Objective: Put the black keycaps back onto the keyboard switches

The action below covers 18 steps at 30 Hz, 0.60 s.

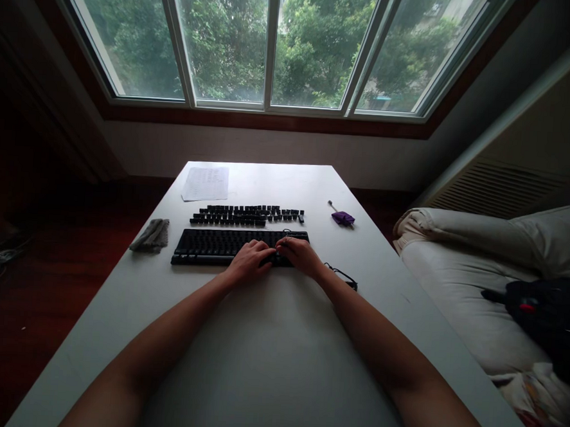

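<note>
A black keyboard [205, 247] lies across the middle of the white table. My left hand [250, 261] rests on its right half, fingers stretched over the keys and thumb apart. Close beside it, my right hand [300, 253] is closed at the keyboard's right end, with fingertips pinched together. Whatever sits between those fingertips is too small and dark to make out. Behind the keyboard, loose black keycaps [249, 216] stand in rows.
A grey cloth [151, 235] lies left of the keyboard, and a printed paper sheet [206, 183] lies at the far left. Toward the right are a purple item [343, 218] with a thin stick and a black cable [343, 273]. A sofa [458, 295] flanks the table's right side.
</note>
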Available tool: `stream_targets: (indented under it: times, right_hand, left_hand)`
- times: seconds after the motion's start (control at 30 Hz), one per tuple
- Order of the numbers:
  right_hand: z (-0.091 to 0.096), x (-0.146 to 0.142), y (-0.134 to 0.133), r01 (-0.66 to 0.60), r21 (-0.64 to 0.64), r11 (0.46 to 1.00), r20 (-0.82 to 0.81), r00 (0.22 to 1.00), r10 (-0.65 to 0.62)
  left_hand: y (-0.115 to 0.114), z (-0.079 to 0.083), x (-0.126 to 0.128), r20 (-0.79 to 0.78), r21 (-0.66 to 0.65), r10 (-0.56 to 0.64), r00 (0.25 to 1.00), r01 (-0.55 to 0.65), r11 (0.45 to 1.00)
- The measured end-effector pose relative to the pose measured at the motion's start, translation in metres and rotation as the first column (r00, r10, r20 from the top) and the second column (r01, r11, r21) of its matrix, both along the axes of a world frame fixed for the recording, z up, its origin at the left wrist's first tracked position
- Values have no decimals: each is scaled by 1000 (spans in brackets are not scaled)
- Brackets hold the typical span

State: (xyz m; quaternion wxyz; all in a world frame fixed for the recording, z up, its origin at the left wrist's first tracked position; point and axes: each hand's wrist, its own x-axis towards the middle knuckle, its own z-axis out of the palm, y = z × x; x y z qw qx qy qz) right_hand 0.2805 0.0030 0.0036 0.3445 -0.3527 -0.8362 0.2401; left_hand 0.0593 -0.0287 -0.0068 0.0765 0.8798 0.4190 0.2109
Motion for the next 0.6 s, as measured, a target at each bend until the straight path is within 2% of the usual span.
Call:
stream_targets:
  times: [0.17,0.27,0.43,0.5,0.6]
  right_hand:
    - [-5,-7,-3,153,55,987,7,988,-153]
    - [-5,-9,-4,168,37,985,6,986,-168]
    - [-3,-11,-10,230,76,970,12,973,-232]
    - [-2,-10,-11,207,56,977,-9,978,-207]
    - [-2,-5,-8,96,-43,995,-34,995,-97]
  left_hand:
    - [0,-3,-1,-4,15,-9,1000,9,1000]
    - [0,-4,-1,-7,21,-17,1000,17,1000]
    - [-2,-2,-1,-2,22,-16,1000,16,1000]
    - [-2,-1,-1,-4,25,-14,1000,14,1000]
    - [-3,-1,-1,-5,31,-12,1000,12,999]
